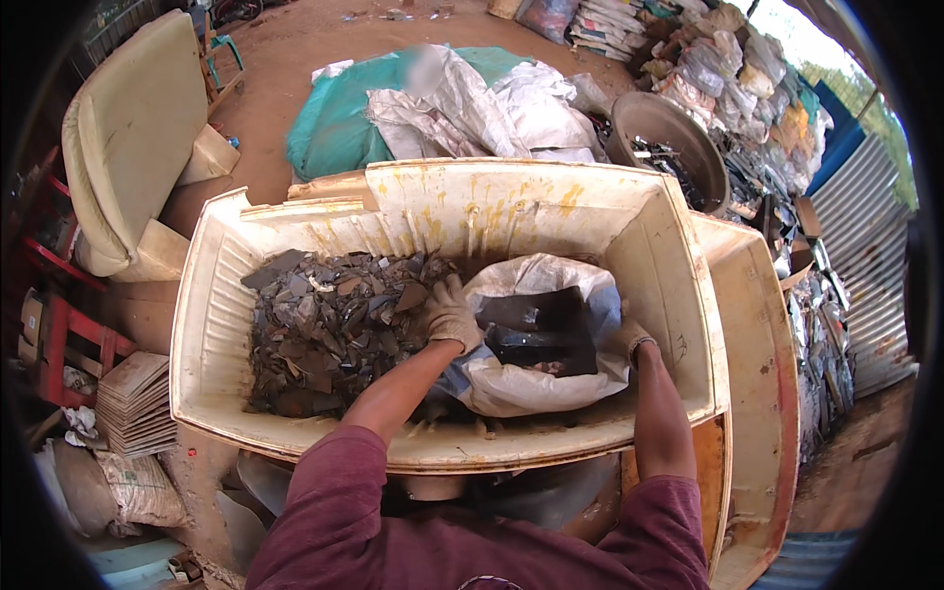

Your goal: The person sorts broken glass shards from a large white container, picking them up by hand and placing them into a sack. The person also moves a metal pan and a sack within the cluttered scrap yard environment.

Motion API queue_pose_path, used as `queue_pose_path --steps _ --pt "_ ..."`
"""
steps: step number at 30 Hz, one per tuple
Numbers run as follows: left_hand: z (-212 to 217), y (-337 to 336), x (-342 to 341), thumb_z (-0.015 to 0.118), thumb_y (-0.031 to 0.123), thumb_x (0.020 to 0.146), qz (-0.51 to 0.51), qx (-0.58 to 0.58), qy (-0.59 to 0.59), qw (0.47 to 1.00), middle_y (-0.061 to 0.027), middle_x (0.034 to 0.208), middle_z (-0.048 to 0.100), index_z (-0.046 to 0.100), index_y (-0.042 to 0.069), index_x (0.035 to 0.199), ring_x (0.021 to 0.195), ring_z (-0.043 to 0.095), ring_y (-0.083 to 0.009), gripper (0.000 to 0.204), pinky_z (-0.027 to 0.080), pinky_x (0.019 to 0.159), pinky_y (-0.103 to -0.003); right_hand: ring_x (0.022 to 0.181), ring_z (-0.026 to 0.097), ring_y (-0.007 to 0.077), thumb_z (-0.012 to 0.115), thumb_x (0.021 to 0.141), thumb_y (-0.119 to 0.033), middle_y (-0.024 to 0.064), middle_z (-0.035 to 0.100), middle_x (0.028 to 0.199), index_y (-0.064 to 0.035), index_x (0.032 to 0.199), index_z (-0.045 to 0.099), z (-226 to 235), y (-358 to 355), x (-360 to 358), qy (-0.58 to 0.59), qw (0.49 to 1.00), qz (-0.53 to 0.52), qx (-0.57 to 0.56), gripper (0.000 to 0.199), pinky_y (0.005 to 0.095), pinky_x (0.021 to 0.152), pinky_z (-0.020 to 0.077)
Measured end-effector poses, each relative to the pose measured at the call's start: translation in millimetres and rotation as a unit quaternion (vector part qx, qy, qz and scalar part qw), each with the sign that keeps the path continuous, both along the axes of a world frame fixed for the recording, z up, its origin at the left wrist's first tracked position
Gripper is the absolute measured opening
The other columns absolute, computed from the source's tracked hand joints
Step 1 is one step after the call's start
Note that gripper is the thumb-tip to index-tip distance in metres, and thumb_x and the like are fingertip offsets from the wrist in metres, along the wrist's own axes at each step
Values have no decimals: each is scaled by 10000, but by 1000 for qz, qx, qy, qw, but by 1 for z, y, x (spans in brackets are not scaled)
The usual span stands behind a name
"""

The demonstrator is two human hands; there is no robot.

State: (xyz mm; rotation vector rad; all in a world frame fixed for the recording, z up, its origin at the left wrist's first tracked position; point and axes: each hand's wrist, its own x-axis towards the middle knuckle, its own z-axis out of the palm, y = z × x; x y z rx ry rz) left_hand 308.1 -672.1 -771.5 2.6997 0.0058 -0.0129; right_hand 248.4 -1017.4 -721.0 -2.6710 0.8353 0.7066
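A white woven sack (492, 385) with its rim rolled back stands inside a long cream trough (202, 324). Large dark flat pieces (536, 313) lie in its mouth. My left hand (450, 317), in a beige work glove, rests against the sack's left side, fingers stretched out and somewhat apart, beside a heap of broken dark shards (320, 329). On the opposite side, my right hand (629, 337), also gloved, is closed at the sack's rim; most of its fingers are hidden by the angle.
Beyond the trough lie a green tarp (334, 118) and whitish sacks (536, 108). A round brown tub (713, 167) stands at the far right, near piled plastic bags (728, 69). An old cushioned seat (133, 138) and stacked tiles (136, 403) are on the left.
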Motion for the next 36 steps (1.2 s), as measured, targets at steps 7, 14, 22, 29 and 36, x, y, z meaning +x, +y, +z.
queue_pose_path --steps 7,14,22,29,36 --pt "64 12 42 833 124 702 -92 -300 250 916 -284 1257 674 620 -46 1298 1201 661 -374 655 523 1012 -414 1000 715 384 602 789 -75 263 737 1080 25 1178 699 36 -53 9 -453 876 -160 52 413 415 916 537" --pt "99 8 34 755 189 723 -248 -88 277 924 -328 1086 703 625 -140 1208 1019 723 -391 601 569 843 -429 1033 668 483 651 837 -176 279 715 1037 -46 1128 650 121 -18 15 -426 893 -10 -144 319 521 883 533" --pt "78 132 28 834 237 794 -95 -403 297 860 -173 1066 680 489 -84 1384 893 699 -213 755 583 716 -340 1236 606 440 777 815 -256 283 615 1323 -95 1489 420 72 66 20 -72 983 64 -157 779 519 1043 495" --pt "60 303 -4 801 428 820 44 -216 156 963 -232 1299 652 586 -5 1358 1225 626 -346 723 489 1036 -415 1113 665 347 782 830 -279 216 669 1212 -43 1315 596 100 213 71 -302 902 291 101 571 443 966 532" --pt "33 382 -18 779 405 731 108 -10 150 983 -286 1174 695 609 -19 1261 1123 670 -428 699 521 992 -467 1172 659 376 794 846 -541 228 670 1249 53 1232 605 -94 395 97 -133 924 169 317 733 420 1035 519"
